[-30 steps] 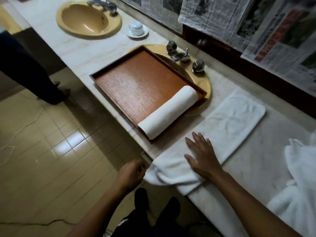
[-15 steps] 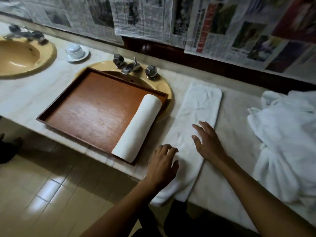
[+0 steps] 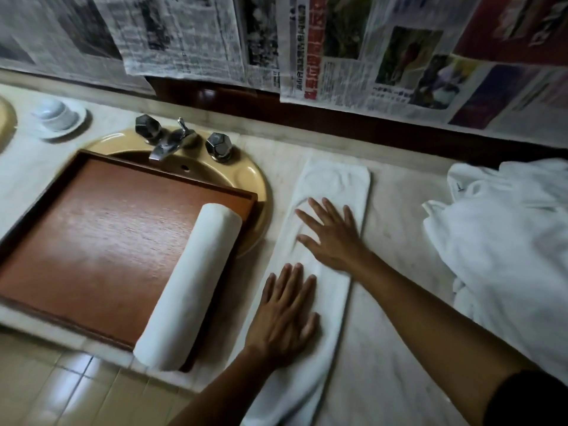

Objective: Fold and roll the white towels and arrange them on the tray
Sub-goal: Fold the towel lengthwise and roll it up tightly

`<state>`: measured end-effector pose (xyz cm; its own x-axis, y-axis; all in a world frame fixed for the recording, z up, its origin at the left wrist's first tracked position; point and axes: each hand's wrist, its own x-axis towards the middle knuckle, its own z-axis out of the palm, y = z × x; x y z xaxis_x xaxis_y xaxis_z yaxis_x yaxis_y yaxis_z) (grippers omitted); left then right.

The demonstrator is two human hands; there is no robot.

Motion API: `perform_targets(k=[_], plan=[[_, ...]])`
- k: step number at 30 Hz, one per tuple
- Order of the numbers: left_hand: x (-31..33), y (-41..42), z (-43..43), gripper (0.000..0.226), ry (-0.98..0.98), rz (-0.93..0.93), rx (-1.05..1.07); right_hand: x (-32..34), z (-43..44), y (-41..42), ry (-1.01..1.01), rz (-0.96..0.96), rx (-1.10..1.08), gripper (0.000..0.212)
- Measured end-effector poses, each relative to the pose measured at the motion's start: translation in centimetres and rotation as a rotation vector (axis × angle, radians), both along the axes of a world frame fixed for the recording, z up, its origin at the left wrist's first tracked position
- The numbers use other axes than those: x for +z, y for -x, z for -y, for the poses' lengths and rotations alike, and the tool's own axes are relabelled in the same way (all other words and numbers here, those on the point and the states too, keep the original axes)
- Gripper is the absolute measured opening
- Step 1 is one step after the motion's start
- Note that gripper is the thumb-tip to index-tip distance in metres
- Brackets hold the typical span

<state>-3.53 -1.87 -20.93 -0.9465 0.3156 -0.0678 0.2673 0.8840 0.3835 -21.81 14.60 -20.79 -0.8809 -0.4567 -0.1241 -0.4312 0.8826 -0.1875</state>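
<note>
Left hand: the left hand [image 3: 285,315] is laid flat, palm down, on the near part of the folded towel [image 3: 333,182]. Fingers are held straight and close together. Nothing is gripped.
Right hand: the right hand [image 3: 330,238] is pressed flat on the middle of the same towel, further from the body than the left. Fingers are spread and straight. Nothing is held.
Folded towel: a long narrow white strip is laid on the counter [image 3: 399,302], just right of the sink [image 3: 249,179], running from near the back wall to the front edge. The near end is draped past the front edge. No part of it is rolled.
Rolled towel: one white rolled towel [image 3: 190,284] is laid in the tray [image 3: 92,241], along its right wall. The near end is seen over the tray's front corner.
Tray: a brown wooden tray is set on the counter, with its far right corner over the sink basin.
Towel pile: loose white towels [image 3: 507,241] are heaped on the counter at the right, well apart from both hands.
Sink: a yellow basin is fitted with a metal tap [image 3: 167,144] between two dark knobs.
Cup: a white cup and saucer [image 3: 57,116] are placed at the far left of the counter.
Wall: newspaper sheets [image 3: 353,56] are hung along the wall above the counter.
Floor: beige tiles [image 3: 61,388] are visible at the lower left.
</note>
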Motion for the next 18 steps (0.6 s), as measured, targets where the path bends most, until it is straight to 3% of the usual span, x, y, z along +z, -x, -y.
perform_targets(k=[5, 12, 15, 18], plan=[[0.5, 0.2, -0.2, 0.072, 0.013, 0.034, -0.022, 0.4, 0.2, 6.8, -0.042, 0.026, -0.123, 0.079], [-0.2, 0.5, -0.2, 0.075, -0.002, -0.008, 0.004, 0.6, 0.2, 12.0, -0.032, 0.045, -0.171, 0.079], [-0.1, 0.8, -0.4, 0.075, -0.011, -0.002, 0.007, 1.0, 0.6, 10.9, 0.002, 0.067, -0.199, 0.071], [0.0, 0.6, -0.4, 0.074, 0.004, 0.014, 0.0, 0.9, 0.4, 5.3, 0.176, -0.061, -0.103, 0.056]])
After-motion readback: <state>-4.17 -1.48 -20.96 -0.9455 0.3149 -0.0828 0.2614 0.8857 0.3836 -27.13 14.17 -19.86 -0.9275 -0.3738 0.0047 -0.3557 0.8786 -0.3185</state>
